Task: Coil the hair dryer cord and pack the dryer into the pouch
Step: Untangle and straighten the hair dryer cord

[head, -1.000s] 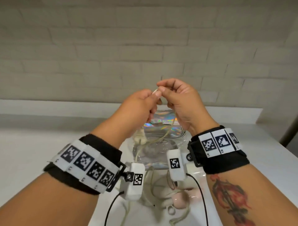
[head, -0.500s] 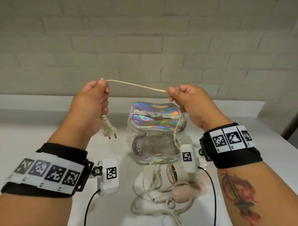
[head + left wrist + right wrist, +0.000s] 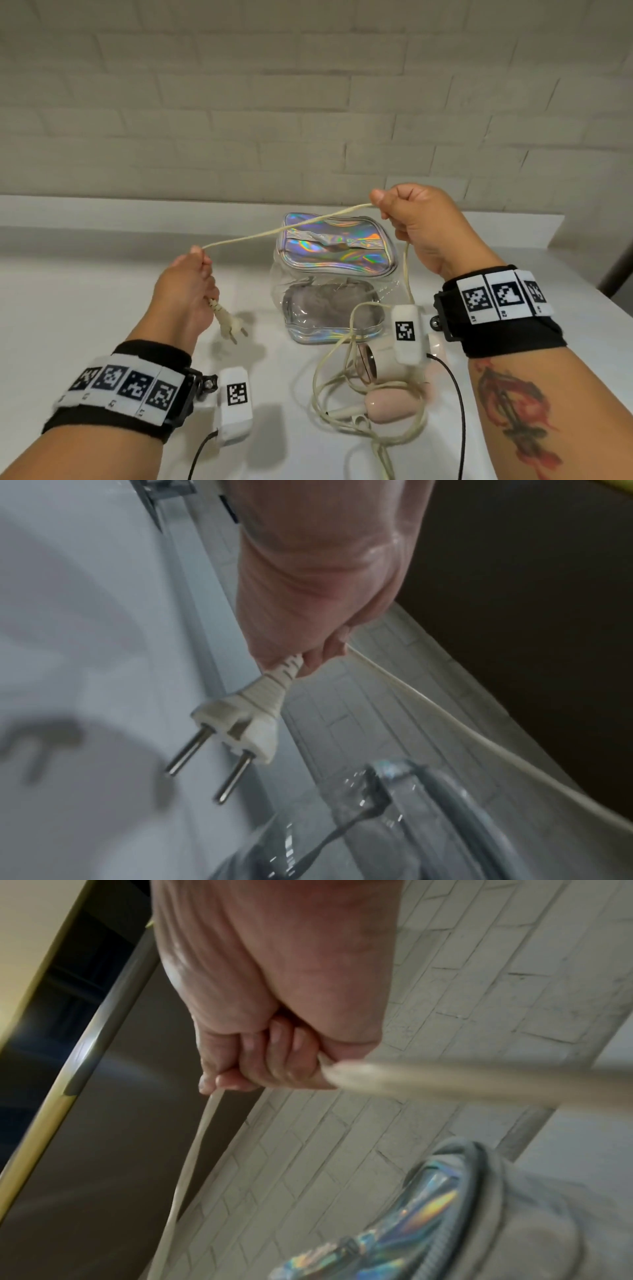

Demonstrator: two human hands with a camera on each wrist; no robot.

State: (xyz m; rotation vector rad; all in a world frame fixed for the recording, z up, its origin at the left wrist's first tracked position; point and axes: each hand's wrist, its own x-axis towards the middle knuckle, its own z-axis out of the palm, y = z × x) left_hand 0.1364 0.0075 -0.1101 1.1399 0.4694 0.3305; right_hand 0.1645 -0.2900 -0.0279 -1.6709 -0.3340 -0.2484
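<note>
A cream cord (image 3: 287, 229) is stretched in the air between my two hands. My left hand (image 3: 191, 284) grips it just above the two-pin plug (image 3: 229, 323), which hangs below the fist (image 3: 246, 723). My right hand (image 3: 407, 219) holds the cord higher, over the pouch, fingers curled round it (image 3: 274, 1053). From there the cord drops to loose loops (image 3: 342, 394) on the table around the pink hair dryer (image 3: 387, 404). The holographic clear-sided pouch (image 3: 335, 253) stands upright behind the dryer, its top closed.
Everything sits on a white table (image 3: 85, 291) against a pale brick wall (image 3: 308, 102), with a low ledge along the back. The table's right edge (image 3: 589, 308) falls away near my right forearm. Black camera cables (image 3: 455, 411) trail from both wrists.
My hands have spread apart and drawn out a longer stretch of cord. The left hand has dropped lower with the plug; the right has stayed high over the pouch.
</note>
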